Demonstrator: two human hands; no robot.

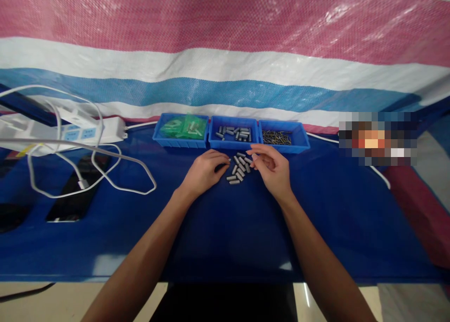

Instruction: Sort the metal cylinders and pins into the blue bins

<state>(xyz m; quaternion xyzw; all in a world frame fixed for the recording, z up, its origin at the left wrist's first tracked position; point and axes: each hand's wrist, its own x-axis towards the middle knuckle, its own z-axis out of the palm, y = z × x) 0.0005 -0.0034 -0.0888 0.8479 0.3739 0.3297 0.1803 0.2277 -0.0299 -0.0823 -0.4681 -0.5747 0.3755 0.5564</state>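
A small heap of grey cylindrical plugs [239,168] lies on the blue table cover [225,228], just in front of three blue trays. My left hand [206,171] rests knuckles up to the left of the heap, its fingers curled and pinching one grey plug at the fingertips. My right hand [270,166] sits to the right of the heap, fingers bent inward with the tips touching the nearest plugs; whether anything is held in it I cannot make out.
Three blue trays stand in a row at the back: the left tray [181,131] with green plastic bags, the middle tray [234,133] with grey plugs, the right tray [283,137] with dark screws. A white power strip [89,129] with looping cables and a black phone [75,190] lie at left.
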